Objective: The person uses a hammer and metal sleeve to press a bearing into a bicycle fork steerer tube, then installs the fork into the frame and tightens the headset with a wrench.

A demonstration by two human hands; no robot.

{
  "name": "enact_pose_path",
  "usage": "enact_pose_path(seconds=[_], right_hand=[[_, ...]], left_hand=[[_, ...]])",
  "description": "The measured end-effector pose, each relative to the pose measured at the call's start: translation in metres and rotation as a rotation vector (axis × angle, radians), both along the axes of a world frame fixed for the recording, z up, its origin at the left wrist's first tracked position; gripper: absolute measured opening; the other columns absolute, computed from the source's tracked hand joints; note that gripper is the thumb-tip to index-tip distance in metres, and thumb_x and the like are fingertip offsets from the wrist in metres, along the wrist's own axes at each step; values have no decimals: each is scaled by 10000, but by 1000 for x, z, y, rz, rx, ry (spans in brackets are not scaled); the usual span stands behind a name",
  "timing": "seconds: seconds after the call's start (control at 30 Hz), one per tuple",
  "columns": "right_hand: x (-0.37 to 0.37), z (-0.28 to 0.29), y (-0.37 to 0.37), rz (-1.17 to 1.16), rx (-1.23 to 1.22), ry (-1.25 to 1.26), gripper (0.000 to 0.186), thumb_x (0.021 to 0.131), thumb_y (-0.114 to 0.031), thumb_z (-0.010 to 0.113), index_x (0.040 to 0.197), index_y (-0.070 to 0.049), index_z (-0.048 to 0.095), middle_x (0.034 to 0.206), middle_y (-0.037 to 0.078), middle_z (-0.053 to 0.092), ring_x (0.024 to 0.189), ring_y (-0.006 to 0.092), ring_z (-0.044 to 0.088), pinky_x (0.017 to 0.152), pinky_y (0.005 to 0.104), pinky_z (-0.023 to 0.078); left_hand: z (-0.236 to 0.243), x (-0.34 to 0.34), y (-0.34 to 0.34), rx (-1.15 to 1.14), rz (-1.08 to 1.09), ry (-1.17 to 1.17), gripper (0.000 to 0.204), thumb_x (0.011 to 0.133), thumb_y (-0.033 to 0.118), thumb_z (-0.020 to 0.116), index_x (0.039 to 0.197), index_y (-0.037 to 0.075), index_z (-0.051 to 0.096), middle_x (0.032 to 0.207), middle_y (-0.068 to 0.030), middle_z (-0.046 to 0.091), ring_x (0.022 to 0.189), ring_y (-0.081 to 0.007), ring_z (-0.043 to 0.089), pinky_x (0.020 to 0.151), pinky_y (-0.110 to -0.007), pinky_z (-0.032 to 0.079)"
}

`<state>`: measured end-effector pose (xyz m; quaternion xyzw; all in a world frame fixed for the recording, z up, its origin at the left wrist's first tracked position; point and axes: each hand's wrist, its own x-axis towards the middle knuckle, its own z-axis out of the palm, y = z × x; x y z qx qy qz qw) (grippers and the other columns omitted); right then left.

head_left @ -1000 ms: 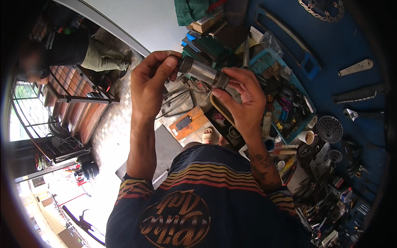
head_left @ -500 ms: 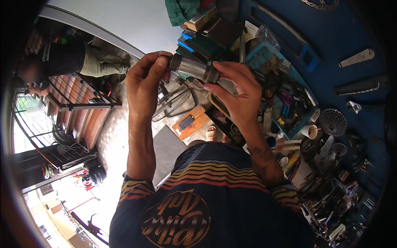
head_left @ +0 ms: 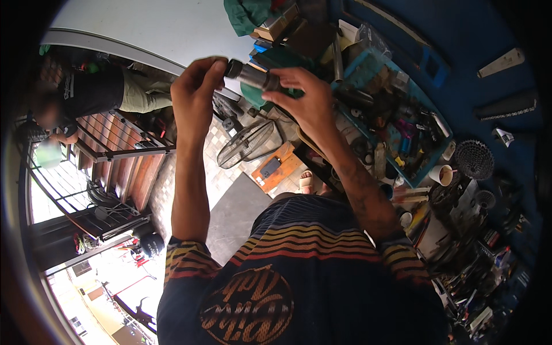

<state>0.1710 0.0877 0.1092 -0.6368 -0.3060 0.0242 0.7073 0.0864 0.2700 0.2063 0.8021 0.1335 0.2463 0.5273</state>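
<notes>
A short metal cylinder (head_left: 250,75) with dark rings at its ends is held up in front of me, tilted down to the right. My left hand (head_left: 194,98) is closed at its upper left end, thumb and fingertips pinched there. My right hand (head_left: 305,100) grips the lower right end between thumb and fingers, slightly blurred. Behind the hands are a black standing fan (head_left: 247,145) and a wooden board (head_left: 279,178) with a dark phone (head_left: 270,167) on it. A teal crate (head_left: 411,178) of mixed tools and parts lies right of my right hand.
A blue wall board (head_left: 460,40) carries a saw, wrenches and cogs (head_left: 474,160). A cluttered workbench (head_left: 471,241) runs down the right, and stacked boxes (head_left: 270,26) stand at the top. Another person (head_left: 92,92) is at upper left beside wooden stairs (head_left: 123,184) with metal railings.
Both my hands and the cylinder have moved up and to the left over the last second, uncovering more of the fan and crate. Both hands still grip the cylinder.
</notes>
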Motion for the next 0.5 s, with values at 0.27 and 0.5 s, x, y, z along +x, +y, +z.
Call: enact_pose_path(seconds=[0.27, 0.5], right_hand=[[17, -50, 3, -259, -235, -161, 601, 810, -202, 891, 1343, -62, 652, 1332, 136, 657, 1233, 342, 618, 1072, 426, 485], [-71, -82, -149, -462, -363, 56, 458, 875, -149, 842, 1294, -58, 682, 1278, 109, 679, 1167, 259, 656, 1004, 387, 517]], left_hand=[[-25, 62, 16, 425, -84, 116, 243, 973, 183, 748, 1070, -41, 746, 902, -127, 787, 777, -164, 724, 750, -302, 570], [-47, 75, 20, 509, -186, 106, 220, 969, 164, 745, 1052, -39, 747, 928, -161, 790, 847, -227, 773, 801, -331, 592]])
